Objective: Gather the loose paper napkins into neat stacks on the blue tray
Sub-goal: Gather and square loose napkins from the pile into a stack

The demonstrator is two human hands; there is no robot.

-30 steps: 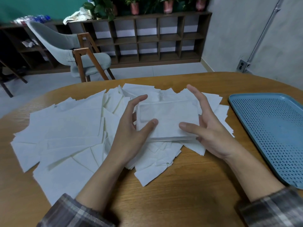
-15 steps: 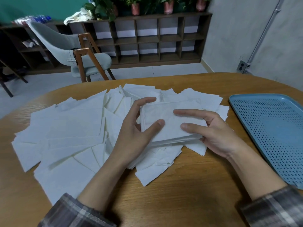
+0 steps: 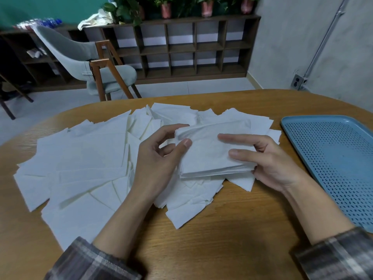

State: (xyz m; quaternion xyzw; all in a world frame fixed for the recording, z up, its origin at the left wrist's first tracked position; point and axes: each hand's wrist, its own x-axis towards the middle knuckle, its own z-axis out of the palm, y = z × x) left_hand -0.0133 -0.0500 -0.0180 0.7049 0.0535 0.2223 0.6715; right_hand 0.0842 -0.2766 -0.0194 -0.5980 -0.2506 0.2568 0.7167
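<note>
Wooden table (image 3: pixel 222 245), rounded at its far edge, was pretty much covered across its left half and middle by loose paper napkins (image 3: pixel 80 162), fanned out and overlapped every which way. Over the middle of that mess, a small squared-up stack of napkins (image 3: pixel 205 154) was held in both hands, a bit tilted. Whether its underside was touching the loose ones below couldn't be made out.

The stack's left edge was pinched by the left hand (image 3: pixel 159 162), with the thumb pressed on top and the index finger curled over the far left corner. Its right side was gripped by the right hand (image 3: pixel 274 166), with the thumb and one finger laid flat across the top and the other fingers tucked underneath. Plaid sleeves (image 3: pixel 90 261) were seen at both wrists.

The blue tray (image 3: pixel 286 126), perforated, was parked along the table's right edge, apart from the stack, with a strip of bare wood left between it and the nearest napkins.

Behind the table, a grey chair (image 3: pixel 80 55) with wooden legs and a low dark cubby shelf (image 3: pixel 181 50) topped with potted plants (image 3: pixel 166 10) were set against the wall.
</note>
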